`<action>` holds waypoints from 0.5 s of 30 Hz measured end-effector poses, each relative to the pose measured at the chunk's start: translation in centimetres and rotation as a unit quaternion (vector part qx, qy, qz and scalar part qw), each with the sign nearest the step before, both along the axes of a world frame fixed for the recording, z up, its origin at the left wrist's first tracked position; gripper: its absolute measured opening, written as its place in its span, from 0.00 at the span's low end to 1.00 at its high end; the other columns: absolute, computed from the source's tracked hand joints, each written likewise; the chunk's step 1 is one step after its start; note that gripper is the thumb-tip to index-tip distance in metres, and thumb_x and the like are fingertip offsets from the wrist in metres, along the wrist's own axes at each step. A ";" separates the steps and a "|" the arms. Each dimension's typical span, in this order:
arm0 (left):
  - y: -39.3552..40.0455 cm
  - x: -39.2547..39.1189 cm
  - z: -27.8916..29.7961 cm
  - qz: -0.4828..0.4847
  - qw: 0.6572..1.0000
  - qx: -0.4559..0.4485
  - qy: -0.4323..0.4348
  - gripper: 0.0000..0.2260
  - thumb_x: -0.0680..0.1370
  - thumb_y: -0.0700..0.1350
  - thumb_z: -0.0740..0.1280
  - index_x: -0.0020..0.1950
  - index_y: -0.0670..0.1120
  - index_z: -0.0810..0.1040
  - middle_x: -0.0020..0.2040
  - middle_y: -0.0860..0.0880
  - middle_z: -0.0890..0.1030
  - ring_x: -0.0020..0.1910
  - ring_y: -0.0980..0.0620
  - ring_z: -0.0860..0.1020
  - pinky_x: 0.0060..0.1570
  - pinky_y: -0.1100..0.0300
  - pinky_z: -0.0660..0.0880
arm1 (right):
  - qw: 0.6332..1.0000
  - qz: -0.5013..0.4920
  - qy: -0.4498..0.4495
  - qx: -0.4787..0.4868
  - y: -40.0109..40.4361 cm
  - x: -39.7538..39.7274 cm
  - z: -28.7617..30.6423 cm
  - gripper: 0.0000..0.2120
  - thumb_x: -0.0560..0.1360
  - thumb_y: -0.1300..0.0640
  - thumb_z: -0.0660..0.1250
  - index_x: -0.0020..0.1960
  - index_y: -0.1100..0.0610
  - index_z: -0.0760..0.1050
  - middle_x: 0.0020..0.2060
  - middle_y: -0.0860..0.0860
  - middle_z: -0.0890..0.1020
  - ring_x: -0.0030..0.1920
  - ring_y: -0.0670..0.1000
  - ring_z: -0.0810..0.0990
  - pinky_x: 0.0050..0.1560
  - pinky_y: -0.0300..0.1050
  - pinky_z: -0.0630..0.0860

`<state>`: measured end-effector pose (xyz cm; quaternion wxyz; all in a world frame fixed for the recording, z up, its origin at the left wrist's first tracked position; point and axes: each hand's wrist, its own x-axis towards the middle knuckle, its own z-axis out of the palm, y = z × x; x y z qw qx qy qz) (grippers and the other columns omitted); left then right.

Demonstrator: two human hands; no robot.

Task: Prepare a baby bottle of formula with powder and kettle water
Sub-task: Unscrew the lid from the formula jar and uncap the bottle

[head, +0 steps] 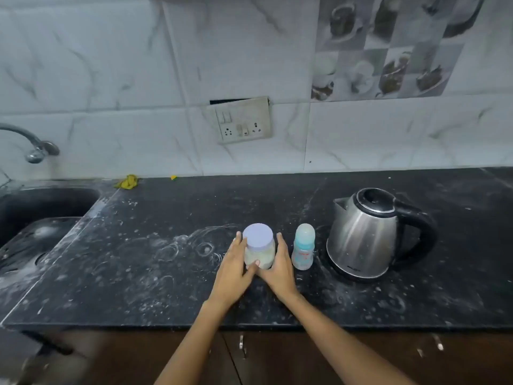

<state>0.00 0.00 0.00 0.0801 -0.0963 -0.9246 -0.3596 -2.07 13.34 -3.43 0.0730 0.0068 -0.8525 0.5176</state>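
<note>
A clear powder jar (pixel 259 250) stands upright on the dark table (pixel 166 273), closed with a pale lilac lid and partly filled with off-white powder. Just beside it on the right stands the baby bottle (pixel 303 247), upright, small and translucent, with a light blue collar, red print on its body and a clear cap over the top. Near the bottle, further right, the steel kettle (pixel 369 234) sits upright, its black lid shut, spout facing left and black handle on the right.

jar lid (pixel 258 235): pale lilac | bottle (pixel 303 249): light blue | kettle (pixel 363 234): silver, black | counter (pixel 166 273): black, white-speckled
</note>
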 end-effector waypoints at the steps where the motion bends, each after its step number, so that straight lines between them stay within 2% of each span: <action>1: -0.1 -1.1 0.1 -0.013 1.000 0.000 -0.014 0.32 0.78 0.51 0.64 0.78 0.46 0.53 0.79 0.49 0.50 0.77 0.53 0.50 0.76 0.56 0.52 | 1.000 0.007 -0.006 -0.008 0.0 -0.8 -0.1 0.54 0.65 0.49 0.80 0.78 0.59 0.51 0.78 0.56 0.60 0.77 0.54 0.60 0.73 0.43 0.59; 4: -0.5 -4.1 1.2 -0.066 0.996 -0.025 -0.062 0.40 0.73 0.54 0.68 0.78 0.45 0.52 0.78 0.49 0.51 0.78 0.52 0.48 0.75 0.57 0.49 | 0.999 0.017 -0.015 -0.025 0.2 -2.3 -0.4 0.57 0.60 0.46 0.80 0.79 0.55 0.52 0.75 0.53 0.66 0.74 0.51 0.66 0.72 0.45 0.64; 7: -0.7 -6.5 2.1 -0.105 0.987 -0.064 -0.105 0.42 0.69 0.55 0.70 0.77 0.46 0.54 0.78 0.48 0.54 0.78 0.51 0.52 0.75 0.56 0.52 | 0.997 0.026 -0.012 -0.067 0.4 -3.4 -1.2 0.51 0.57 0.47 0.80 0.75 0.50 0.60 0.69 0.49 0.74 0.69 0.48 0.72 0.68 0.50 0.71; 10: -0.7 -8.1 2.6 -0.131 0.981 -0.094 -0.107 0.39 0.70 0.53 0.73 0.77 0.51 0.57 0.77 0.51 0.58 0.75 0.51 0.59 0.73 0.54 0.58 | 0.997 0.035 0.004 -0.065 0.6 -4.0 -1.7 0.45 0.56 0.46 0.79 0.69 0.51 0.67 0.63 0.48 0.77 0.64 0.48 0.76 0.63 0.50 0.75; 15: -0.2 -8.2 3.0 -0.125 0.971 -0.187 -0.081 0.33 0.74 0.57 0.68 0.76 0.54 0.59 0.74 0.50 0.61 0.70 0.48 0.63 0.64 0.54 0.68 | 0.996 0.040 0.025 -0.082 0.6 -4.3 -2.5 0.41 0.59 0.51 0.80 0.68 0.52 0.67 0.60 0.47 0.78 0.61 0.42 0.76 0.59 0.40 0.76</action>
